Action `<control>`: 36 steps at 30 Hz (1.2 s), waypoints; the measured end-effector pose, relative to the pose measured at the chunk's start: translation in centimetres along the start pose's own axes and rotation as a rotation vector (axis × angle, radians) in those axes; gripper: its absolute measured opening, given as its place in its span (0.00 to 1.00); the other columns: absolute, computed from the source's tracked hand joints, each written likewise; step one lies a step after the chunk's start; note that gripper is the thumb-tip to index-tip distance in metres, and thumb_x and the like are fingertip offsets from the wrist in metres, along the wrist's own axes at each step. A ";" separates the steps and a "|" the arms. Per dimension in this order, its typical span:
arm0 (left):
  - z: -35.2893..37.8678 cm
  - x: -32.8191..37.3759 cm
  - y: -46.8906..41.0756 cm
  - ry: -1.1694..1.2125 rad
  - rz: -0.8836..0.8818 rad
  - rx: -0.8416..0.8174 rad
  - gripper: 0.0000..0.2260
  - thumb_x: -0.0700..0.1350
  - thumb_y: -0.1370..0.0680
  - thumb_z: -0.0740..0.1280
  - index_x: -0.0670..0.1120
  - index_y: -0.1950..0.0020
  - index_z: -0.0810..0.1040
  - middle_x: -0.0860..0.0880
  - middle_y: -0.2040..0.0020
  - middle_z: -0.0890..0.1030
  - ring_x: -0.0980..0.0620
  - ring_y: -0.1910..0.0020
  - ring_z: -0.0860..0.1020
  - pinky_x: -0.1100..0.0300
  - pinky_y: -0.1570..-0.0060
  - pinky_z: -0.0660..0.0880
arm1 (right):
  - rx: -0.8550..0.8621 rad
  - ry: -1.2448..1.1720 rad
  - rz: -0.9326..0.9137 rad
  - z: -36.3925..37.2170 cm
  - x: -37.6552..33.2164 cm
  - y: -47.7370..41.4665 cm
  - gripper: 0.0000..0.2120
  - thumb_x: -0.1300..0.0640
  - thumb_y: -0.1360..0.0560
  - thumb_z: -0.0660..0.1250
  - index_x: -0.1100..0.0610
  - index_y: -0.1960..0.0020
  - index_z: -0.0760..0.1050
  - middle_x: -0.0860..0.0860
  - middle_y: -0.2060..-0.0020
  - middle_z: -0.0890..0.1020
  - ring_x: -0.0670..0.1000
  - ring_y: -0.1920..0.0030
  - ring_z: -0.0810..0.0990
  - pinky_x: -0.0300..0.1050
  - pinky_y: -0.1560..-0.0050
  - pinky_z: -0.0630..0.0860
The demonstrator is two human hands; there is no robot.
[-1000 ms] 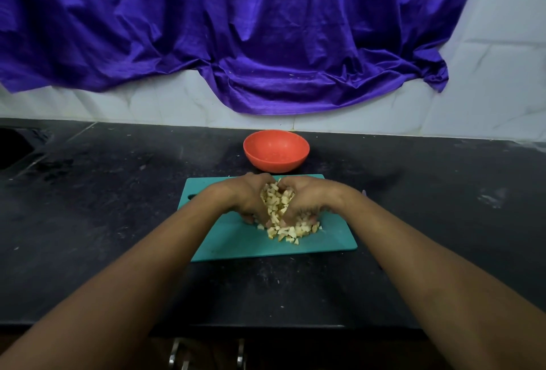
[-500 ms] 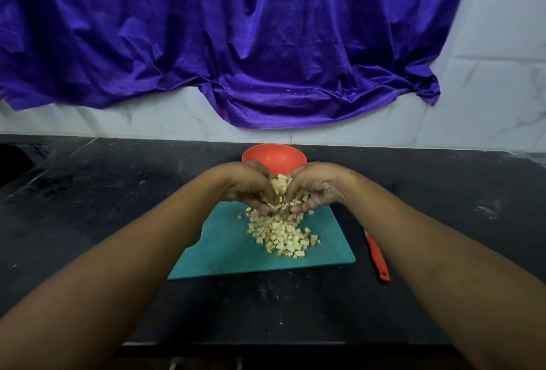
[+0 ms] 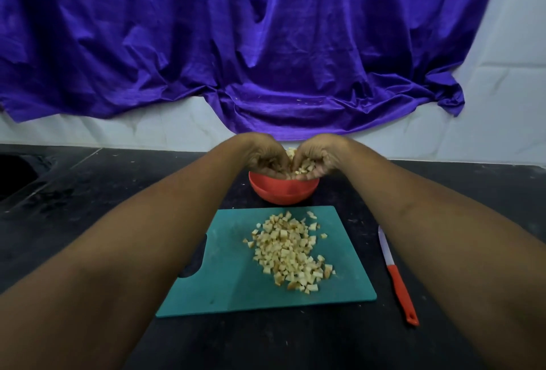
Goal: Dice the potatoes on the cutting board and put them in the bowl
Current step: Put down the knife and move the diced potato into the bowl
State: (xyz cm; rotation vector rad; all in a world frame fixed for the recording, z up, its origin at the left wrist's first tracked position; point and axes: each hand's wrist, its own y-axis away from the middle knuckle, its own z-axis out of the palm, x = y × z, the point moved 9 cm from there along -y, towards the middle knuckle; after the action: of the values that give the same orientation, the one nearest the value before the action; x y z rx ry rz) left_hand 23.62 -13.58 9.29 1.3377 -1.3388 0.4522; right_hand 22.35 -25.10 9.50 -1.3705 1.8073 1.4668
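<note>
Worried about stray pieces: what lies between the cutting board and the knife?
In the head view, only bare black counter separates the cutting board from the knife.

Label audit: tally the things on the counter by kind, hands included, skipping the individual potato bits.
Bowl: 1
Cutting board: 1
Knife: 1
Hands: 2, left hand and right hand, together cupping potato dice over the bowl
Total: 5
</note>
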 end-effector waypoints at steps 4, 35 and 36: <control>-1.4 -0.2 -1.9 -0.081 0.021 0.116 0.14 0.26 0.25 0.64 0.35 0.42 0.78 0.38 0.48 0.79 0.46 0.57 0.80 0.53 0.58 0.84 | 0.016 0.034 -0.028 0.5 -0.8 -1.4 0.12 0.71 0.20 0.60 0.68 0.38 0.73 0.64 0.45 0.79 0.61 0.48 0.83 0.58 0.43 0.80; 1.5 -9.1 8.1 -0.721 0.007 -0.180 0.49 0.44 0.30 0.82 0.50 0.17 0.56 0.47 0.23 0.66 0.46 0.34 0.75 0.59 0.55 0.82 | -0.221 0.640 0.056 2.4 10.5 9.5 0.55 0.51 0.31 0.83 0.47 0.16 0.50 0.58 0.23 0.67 0.57 0.44 0.83 0.51 0.53 0.85; 2.2 -9.7 8.5 -0.747 -0.016 -0.185 0.51 0.44 0.31 0.82 0.51 0.16 0.55 0.47 0.21 0.64 0.44 0.32 0.74 0.59 0.54 0.82 | -0.231 0.695 0.084 3.2 11.2 9.7 0.58 0.50 0.32 0.83 0.45 0.16 0.46 0.58 0.22 0.66 0.57 0.44 0.83 0.51 0.52 0.85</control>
State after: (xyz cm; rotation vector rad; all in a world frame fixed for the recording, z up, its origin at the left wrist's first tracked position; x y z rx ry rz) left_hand 12.69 -8.88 3.88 1.4134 -1.9135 -0.2177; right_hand 8.44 -27.38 3.97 -2.1426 2.1555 1.3692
